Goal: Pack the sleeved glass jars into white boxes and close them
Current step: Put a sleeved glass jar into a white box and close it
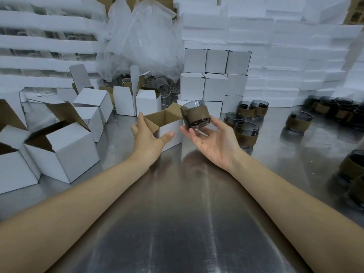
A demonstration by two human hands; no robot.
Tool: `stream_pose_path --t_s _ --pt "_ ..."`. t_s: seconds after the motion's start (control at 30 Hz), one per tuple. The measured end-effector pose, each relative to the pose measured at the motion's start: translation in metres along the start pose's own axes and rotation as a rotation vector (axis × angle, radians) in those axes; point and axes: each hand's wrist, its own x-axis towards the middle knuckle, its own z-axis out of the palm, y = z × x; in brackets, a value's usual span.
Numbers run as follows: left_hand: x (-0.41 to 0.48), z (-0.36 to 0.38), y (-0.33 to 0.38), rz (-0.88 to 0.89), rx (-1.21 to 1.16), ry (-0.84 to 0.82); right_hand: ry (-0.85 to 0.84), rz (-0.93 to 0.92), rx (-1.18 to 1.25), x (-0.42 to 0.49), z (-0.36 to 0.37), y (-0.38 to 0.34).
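An open white box (171, 128) with a brown inside stands on the steel table in the middle. My left hand (148, 137) grips its near left corner, thumb on the front wall and fingers on the left wall. Just to the right of the box, my right hand (213, 139) holds a smoky glass jar with a brown sleeve (195, 115), tilted, on its fingertips with the thumb at the jar's right side. The jar hangs above the table beside the box's right edge.
Several open white boxes (61, 150) stand at the left. Closed white boxes (205, 83) are stacked behind. More sleeved jars (245, 131) stand to the right and at the far right edge (352, 168). Foam slabs and a plastic bag (143, 38) fill the back.
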Motion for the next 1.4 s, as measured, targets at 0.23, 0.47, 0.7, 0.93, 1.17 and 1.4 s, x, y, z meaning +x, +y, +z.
stream_pose_path --t_s 0.23,0.47,0.7,0.93,1.17,1.4 --pt "-0.001 -0.001 0.002 0.003 0.002 -0.008 0.038 -0.242 -0.261 0.004 0.003 0.003" --pt "-0.003 0.001 0.004 0.016 0.029 -0.030 0.039 -0.329 -0.392 0.005 0.002 0.008" --pt "-0.004 -0.001 0.004 0.011 0.023 -0.027 0.009 -0.295 -0.408 0.004 0.001 0.005" --pt "-0.004 -0.001 0.007 -0.001 0.036 -0.023 0.192 -0.492 -0.970 0.009 -0.008 0.009" --pt "-0.004 -0.001 0.008 -0.006 0.047 -0.016 0.256 -0.731 -1.355 0.009 -0.011 0.012" --pt "-0.004 -0.001 0.006 -0.006 0.021 -0.014 0.236 -0.825 -1.510 0.005 -0.007 0.015"
